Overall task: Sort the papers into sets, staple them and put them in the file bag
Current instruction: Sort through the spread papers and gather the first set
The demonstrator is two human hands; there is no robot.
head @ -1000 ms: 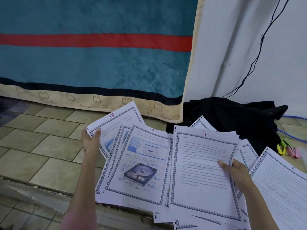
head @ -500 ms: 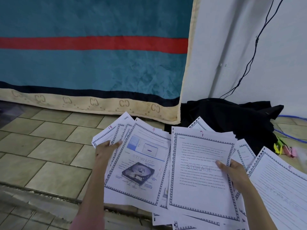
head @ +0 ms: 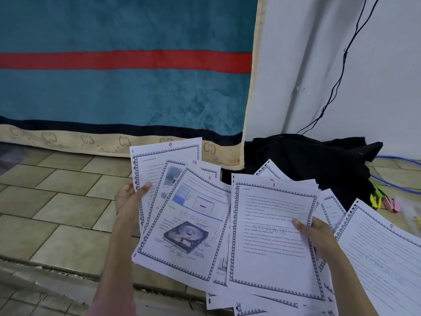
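Since half a second ago, our left hand [head: 131,199] has pulled a new sheet up: page 9 [head: 159,160] now tops the fan, pinched under the thumb. Page 4 [head: 182,226], with the hard-drive picture, lies just right of that hand. Beyond page 4, our right hand [head: 319,236] grips the stack of text pages [head: 271,238], thumb pressed on top. Further right lies a lined sheet [head: 382,254]; behind it, black cloth [head: 307,156] on the tiled floor [head: 57,201].
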